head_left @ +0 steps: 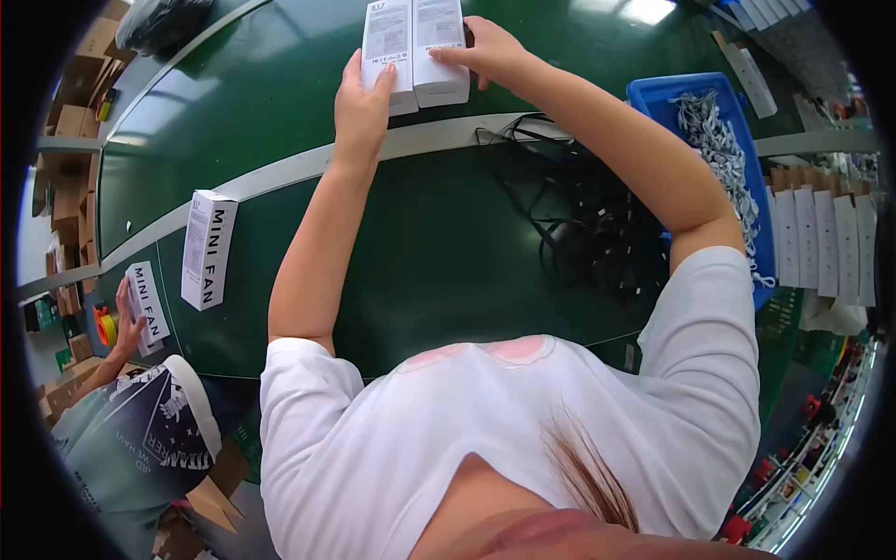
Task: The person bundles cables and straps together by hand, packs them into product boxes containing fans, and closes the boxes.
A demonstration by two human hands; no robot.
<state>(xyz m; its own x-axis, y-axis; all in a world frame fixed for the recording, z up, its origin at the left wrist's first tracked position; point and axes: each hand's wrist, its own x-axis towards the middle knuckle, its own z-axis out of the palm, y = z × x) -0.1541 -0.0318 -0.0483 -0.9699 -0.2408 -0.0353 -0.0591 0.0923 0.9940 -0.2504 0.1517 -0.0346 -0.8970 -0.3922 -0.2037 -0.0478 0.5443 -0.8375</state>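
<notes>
Two white boxes with small print stand side by side, touching, at the top centre. My left hand [362,110] grips the left white box [388,42], its thumb on the printed face. Around the right white box [439,37] my right hand [495,51] is closed, thumb on the face and fingers at its right side. Another white box marked MINI FAN [207,250] rests on the green table [420,233] to the left.
A co-worker's hand [126,317] touches a MINI FAN box [147,303] at far left. Black straps [579,215] lie right of centre. A blue bin [653,91] holds grey-white cords [705,121]. White boxes [826,238] line the far right.
</notes>
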